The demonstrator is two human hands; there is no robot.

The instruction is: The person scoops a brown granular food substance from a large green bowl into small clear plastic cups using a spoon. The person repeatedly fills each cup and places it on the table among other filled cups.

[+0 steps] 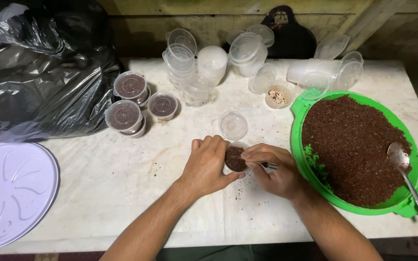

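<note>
My left hand [208, 166] wraps around a small clear plastic cup [235, 159] filled with dark brown soil, resting on the white table [122, 179]. My right hand [276, 170] holds thin metal tweezers [255, 161] whose tips lie over the soil in that cup. A loose clear lid [233, 125] lies just behind the cup. To the right, a green round basin [300, 145] holds a mound of the same brown soil, with a metal spoon [405, 169] lying on it.
Three lidded, soil-filled cups [130, 101] stand at the left back. Stacks of empty clear cups and lids [209, 63] crowd the back. One open cup [277, 95] holds pale bits. A black plastic bag [35, 72] and a lilac round lid [10, 193] sit at left.
</note>
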